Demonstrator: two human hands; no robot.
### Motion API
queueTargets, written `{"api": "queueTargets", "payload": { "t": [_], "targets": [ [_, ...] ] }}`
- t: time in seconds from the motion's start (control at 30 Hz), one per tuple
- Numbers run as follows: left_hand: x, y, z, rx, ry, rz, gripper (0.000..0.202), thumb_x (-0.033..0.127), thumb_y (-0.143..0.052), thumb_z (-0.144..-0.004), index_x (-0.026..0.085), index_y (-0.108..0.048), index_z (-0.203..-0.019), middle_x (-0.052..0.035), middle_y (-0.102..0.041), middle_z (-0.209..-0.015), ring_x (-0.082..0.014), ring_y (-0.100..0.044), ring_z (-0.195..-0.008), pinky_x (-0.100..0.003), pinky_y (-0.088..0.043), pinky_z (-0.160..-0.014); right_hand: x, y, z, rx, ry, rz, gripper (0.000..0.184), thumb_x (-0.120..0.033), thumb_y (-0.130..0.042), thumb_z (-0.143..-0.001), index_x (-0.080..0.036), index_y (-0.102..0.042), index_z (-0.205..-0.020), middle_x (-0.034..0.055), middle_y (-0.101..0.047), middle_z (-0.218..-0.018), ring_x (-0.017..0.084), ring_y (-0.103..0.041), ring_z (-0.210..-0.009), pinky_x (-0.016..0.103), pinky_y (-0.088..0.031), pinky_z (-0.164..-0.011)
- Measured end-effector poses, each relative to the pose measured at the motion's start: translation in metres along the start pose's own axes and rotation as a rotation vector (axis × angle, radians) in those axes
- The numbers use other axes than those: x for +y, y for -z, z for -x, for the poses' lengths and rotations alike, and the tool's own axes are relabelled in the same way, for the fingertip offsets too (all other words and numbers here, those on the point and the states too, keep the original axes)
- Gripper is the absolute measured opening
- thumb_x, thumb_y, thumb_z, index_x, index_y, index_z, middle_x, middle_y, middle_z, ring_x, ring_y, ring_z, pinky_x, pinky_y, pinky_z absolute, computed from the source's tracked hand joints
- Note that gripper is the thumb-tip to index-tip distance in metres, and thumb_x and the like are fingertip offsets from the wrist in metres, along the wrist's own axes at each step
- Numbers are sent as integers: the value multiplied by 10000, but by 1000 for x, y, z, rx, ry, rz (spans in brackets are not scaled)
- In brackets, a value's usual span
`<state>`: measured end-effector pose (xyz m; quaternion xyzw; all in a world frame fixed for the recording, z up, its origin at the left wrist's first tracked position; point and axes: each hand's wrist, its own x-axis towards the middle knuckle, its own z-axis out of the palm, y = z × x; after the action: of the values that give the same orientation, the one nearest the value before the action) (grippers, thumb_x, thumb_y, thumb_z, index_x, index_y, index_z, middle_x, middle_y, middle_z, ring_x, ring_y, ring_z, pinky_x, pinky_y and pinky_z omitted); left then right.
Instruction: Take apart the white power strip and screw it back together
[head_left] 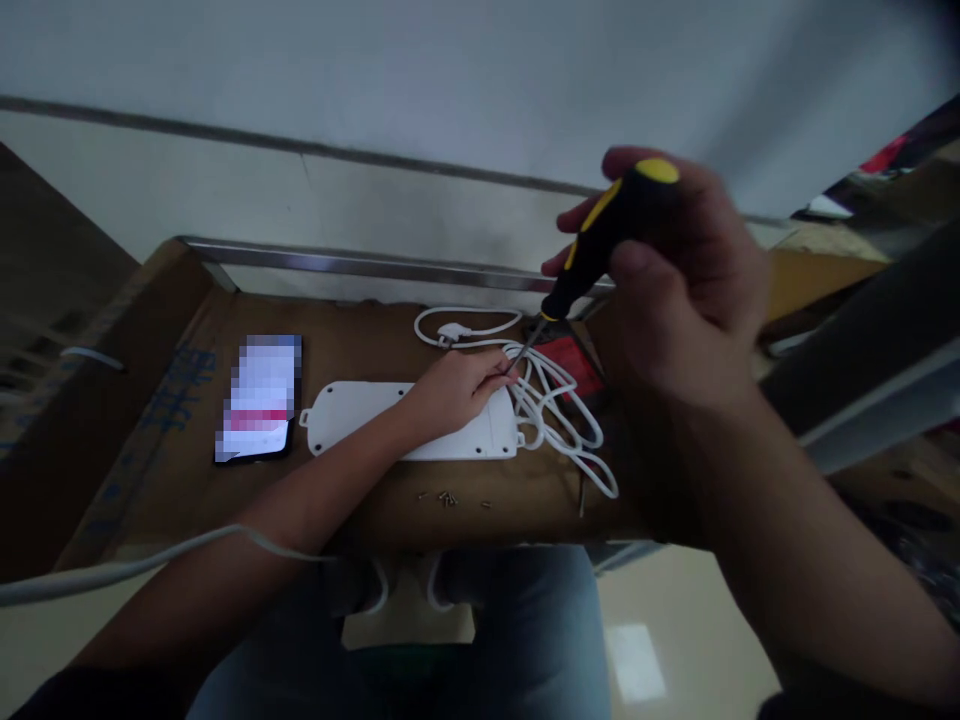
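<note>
Power strip [360,420] under the open left hand [454,392], right hand [675,270] gripping a screwdriver [607,235] by coiled cable [555,410].

Screwdriver handle [611,225]: black, yellow stripe along the side, yellow end cap. Power strip [360,420]: white, dark round spots on the back. Cable [551,400]: white. Cardboard sheet [172,420]: brown, blue printed characters. Packet [570,360]: red. Loose screws [446,498]: dull grey.
</note>
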<state>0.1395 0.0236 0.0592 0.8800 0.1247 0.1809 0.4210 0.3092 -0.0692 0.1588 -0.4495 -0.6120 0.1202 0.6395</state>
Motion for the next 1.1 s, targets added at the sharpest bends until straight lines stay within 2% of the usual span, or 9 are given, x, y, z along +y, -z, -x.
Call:
{"api": "queueTargets", "payload": {
  "t": [0.17,0.33,0.43,0.53,0.67,0.77,0.87,1.0,1.1],
  "targets": [
    [9,5,-10,-7,13,304,230,343,-690,-934,172,-670,-1088,-62,-752,-1023,-164,-687,-908,-293,-524,-817,15,-4,-5,153,126,65,468,-386,-907,-735,-308,-698,-1146,3,-638,-1113,88,-571,-857,271,-563,-717],
    [18,2,-28,101,75,504,337,427,-830,-801,160,-627,-773,12,-632,-730,-93,-531,-659,-246,-413,-639,10,-5,-3,191,79,177,368,-493,-878,-747,-304,-724,-1023,19,-621,-1012,122,-545,-830,357,-565,-795],
    [16,0,-30,142,123,589,323,422,-860,-761,154,-679,-749,0,-655,-744,-101,-555,-681,-260,-443,-668,6,-3,0,111,20,121,400,-604,-706,-877,-364,-720,-1197,26,-661,-1192,165,-625,-938,387,-592,-802],
    [14,3,-27,185,98,587,252,382,-863,-759,158,-748,-766,-20,-680,-844,-113,-599,-755,-272,-487,-729,6,-1,1,-6,-43,20,431,-578,-557,-983,-382,-653,-1355,21,-696,-1235,175,-690,-1031,397,-628,-873],
    [18,5,-26,194,37,480,207,367,-833,-807,169,-803,-861,-20,-677,-863,-118,-612,-786,-268,-494,-743,8,-2,-4,62,42,-11,301,-406,-786,-873,-301,-674,-1132,-11,-670,-968,102,-661,-856,285,-604,-761],
    [19,1,-28,256,85,533,362,422,-936,-690,153,-756,-852,2,-666,-756,-110,-590,-717,-249,-489,-692,6,-3,-5,131,121,21,415,-295,-902,-748,-247,-589,-1016,-39,-554,-849,36,-528,-715,183,-484,-624],
    [18,-4,-29,302,106,651,471,465,-991,-590,148,-668,-721,13,-652,-701,-93,-568,-665,-229,-479,-649,2,-1,-2,76,100,16,442,-404,-843,-823,-244,-598,-1155,-9,-602,-991,52,-594,-832,203,-533,-713],
    [16,0,-28,269,150,675,431,456,-966,-634,143,-681,-714,-4,-678,-709,-92,-567,-651,-227,-474,-633,0,6,3,-114,-48,-75,489,-444,-582,-1011,-281,-517,-1468,50,-633,-1331,125,-699,-1054,342,-629,-958],
    [18,6,-24,215,129,618,317,399,-901,-731,139,-721,-755,-21,-713,-756,-105,-599,-698,-229,-484,-669,2,7,1,-58,-32,-18,420,-361,-714,-933,-285,-587,-1326,21,-666,-1191,105,-695,-938,315,-645,-890]
  ]
}}
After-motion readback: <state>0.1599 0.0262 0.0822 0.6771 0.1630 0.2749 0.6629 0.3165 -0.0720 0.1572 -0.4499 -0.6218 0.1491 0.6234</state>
